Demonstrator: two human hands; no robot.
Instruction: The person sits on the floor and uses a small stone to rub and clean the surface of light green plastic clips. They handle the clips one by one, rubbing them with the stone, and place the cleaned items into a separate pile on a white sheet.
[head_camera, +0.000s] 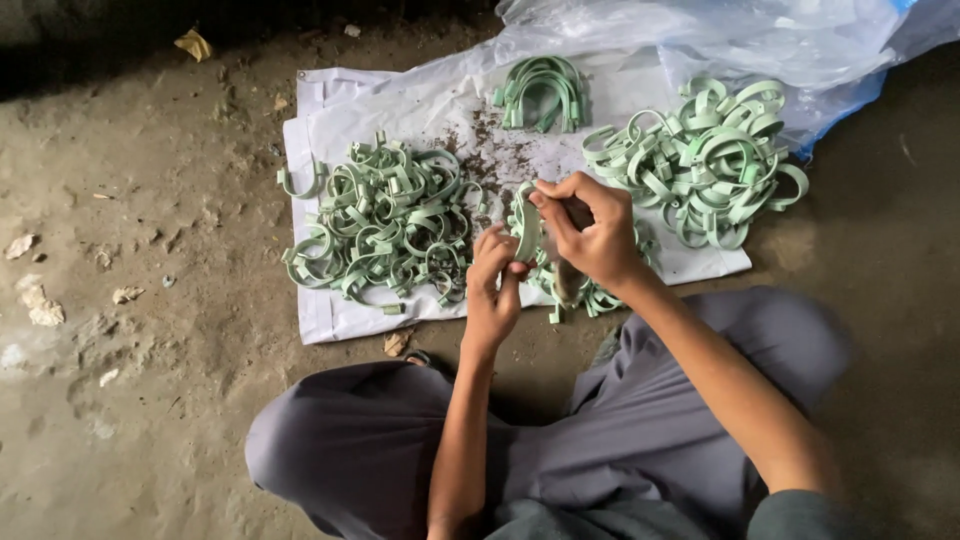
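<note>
My left hand (492, 290) pinches the lower end of a pale green curved plastic clip (524, 232). My right hand (590, 228) is closed around a small dark tool (566, 280), its handle sticking down below the fist, and presses against the same clip. Just under both hands lies a small heap of green clips (580, 295). A large tangled pile of the same clips (385, 225) lies to the left, another pile (705, 160) to the right, and a neat stacked bundle (543, 92) at the back.
All the clips rest on a white sheet (330, 130) spread on a dirt floor (140, 300). Crumpled clear and blue plastic bags (760, 40) lie at the back right. My crossed legs in grey trousers (360, 440) fill the foreground. Dark crumbs dot the sheet's middle.
</note>
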